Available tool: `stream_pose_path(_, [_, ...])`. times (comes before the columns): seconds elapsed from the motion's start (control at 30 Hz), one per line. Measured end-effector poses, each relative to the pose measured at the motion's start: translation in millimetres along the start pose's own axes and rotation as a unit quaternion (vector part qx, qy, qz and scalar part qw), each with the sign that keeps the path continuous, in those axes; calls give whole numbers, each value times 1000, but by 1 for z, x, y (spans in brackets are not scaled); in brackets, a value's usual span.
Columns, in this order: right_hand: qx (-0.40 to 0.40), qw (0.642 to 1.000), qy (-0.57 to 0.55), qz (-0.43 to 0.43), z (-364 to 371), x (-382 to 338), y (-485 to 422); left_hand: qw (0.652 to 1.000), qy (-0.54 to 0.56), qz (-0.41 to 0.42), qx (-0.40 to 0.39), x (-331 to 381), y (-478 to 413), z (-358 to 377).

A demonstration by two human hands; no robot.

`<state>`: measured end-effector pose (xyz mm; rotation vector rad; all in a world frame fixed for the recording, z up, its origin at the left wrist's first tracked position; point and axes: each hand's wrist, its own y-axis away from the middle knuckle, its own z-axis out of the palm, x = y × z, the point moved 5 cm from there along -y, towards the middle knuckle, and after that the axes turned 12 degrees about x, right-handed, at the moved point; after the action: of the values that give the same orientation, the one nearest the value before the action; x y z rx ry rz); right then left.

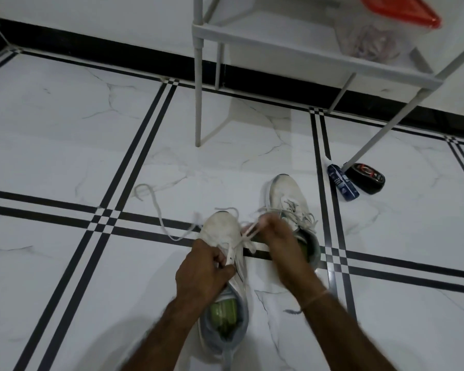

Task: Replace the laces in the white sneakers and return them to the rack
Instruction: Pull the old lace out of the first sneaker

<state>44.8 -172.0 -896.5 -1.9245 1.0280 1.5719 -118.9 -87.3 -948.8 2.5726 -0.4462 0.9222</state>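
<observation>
— Found both white sneakers on the floor [65, 129], in front of the rack [306, 56]. Spotted the near sneaker [221, 231] between the wrists, only partly laced. Spotted the far sneaker [287, 195] just beyond the right hand, with laces on it; could not tell whether tied.

— And the hands?

— Saw the left hand [204, 266] curled, pinching at the near sneaker's throat; could not tell whether lace or eyelet edge. Saw the right hand [276, 234] closed on a stretch of lace [157, 210], lifted above the gap between the shoes.

— Risks?

— Judged a few. Noted a long loose tail lying out to the left across the floor; could slip clean out of an eyelet under a hard tug. Might also skip an eyelet or end up with uneven ends, given the muddle of crossings. Worked close to the far sneaker's laces, too; could snag them.

— Count?

— Counted two sneakers, two hands, one rack, one loose tail, one blue bottle [343, 183], one black tin [366, 178] by the rack's leg, one red-lidded tub [402, 10] on the shelf.
</observation>
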Motion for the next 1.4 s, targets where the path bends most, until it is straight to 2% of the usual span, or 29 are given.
stream_pose_path(0.07, [69, 962, -240, 115, -23, -14, -12, 1000, 12, 5, -11, 6, -4, -1])
stream_pose_path(0.13, [58, 952, -273, 129, -21, -19, -21, 1000, 19, -3, -11, 2, -6, -5])
stream_pose_path(0.2, [9, 999, -42, 26, -4, -12, -21, 1000, 13, -10, 0, -4, -5, -9])
stream_pose_path(0.23, [-32, 992, 107, -49, 6, -4, -18, 1000, 9, -8, 5, -5, -4, -9])
stream_pose_path(0.3, [-97, 933, 315, -145, 22, 15, -12, 1000, 4, 1, 12, -1, -6, -10])
stream_pose_path(0.37, [-119, 892, 387, -202, 31, 27, -7, 1000, 4, 8, 15, 4, -9, -10])
stream_pose_path(0.4, [-115, 898, 371, -205, 34, 28, -2, 1000, 1, 10, 16, 3, -10, -10])
stream_pose_path(0.43, [-90, 935, 297, -171, 30, 27, 0, 1000, -4, 11, 16, 4, -9, -11])
stream_pose_path(0.47, [-49, 981, 166, -86, 23, 22, -1, 1000, -9, 11, 14, 3, -8, -10])
stream_pose_path(0.5, [-5, 999, 34, 6, 14, 17, -3, 1000, -10, 10, 12, 4, -7, -10])
stream_pose_path(0.57, [46, 981, -154, 108, -1, 7, -11, 1000, -5, 13, 12, 5, -6, -10])
stream_pose_path(0.63, [42, 977, -183, 97, 1, -4, -12, 1000, -5, 8, 18, -1, -8, -12])
stream_pose_path(0.7, [-34, 999, 18, -34, 16, -7, -4, 1000, -10, 2, 22, -9, -8, -12])
stream_pose_path(0.73, [-68, 983, 144, -97, 24, 0, 0, 1000, -11, 2, 22, -11, -8, -10])
stream_pose_path(0.8, [-104, 921, 336, -169, 32, 21, -1, 1000, -8, 8, 21, -7, -9, -8])
stream_pose_path(0.87, [-101, 882, 403, -222, 35, 29, 0, 1000, -5, 11, 19, -2, -10, -6])
stream_pose_path(0.9, [-73, 893, 379, -232, 33, 29, -1, 1000, -4, 13, 18, -2, -11, -5])
stream_pose_path(0.93, [-33, 931, 297, -209, 29, 21, 0, 1000, -2, 12, 15, -2, -11, -4])
stream_pose_path(0.97, [16, 980, 159, -118, 21, 16, -3, 1000, 0, 13, 14, -2, -10, -4])
stream_pose_path(1.0, [52, 999, 10, 0, 14, 13, -6, 1000, 2, 13, 12, -2, -10, -3])
stream_pose_path(1.07, [53, 977, -175, 109, 5, 3, -17, 1000, 10, 19, 10, -3, -11, -4])
stream_pose_path(1.13, [43, 973, -206, 96, 4, -6, -20, 1000, 9, 17, 15, -6, -11, -7])
stream_pose_path(1.17, [34, 985, -159, 50, 6, -10, -17, 1000, 8, 12, 17, -8, -11, -8])
stream_pose_path(1.2, [2, 998, -49, -30, 12, -13, -12, 1000, 8, 8, 19, -10, -10, -8])
stream_pose_path(1.23, [-31, 988, 108, -105, 18, -8, -9, 1000, 8, 10, 21, -10, -9, -8])
stream_pose_path(1.3, [-86, 902, 376, -192, 30, 14, -4, 1000, 8, 17, 24, -6, -9, -8])
stream_pose_path(1.33, [-98, 870, 433, -213, 32, 17, -1, 999, 12, 19, 24, -3, -9, -8])
stream_pose_path(1.37, [-88, 874, 427, -214, 30, 24, -1, 999, 15, 22, 25, -1, -10, -8])
stream_pose_path(1.4, [-56, 911, 361, -192, 25, 23, 0, 999, 16, 22, 24, 1, -10, -7])
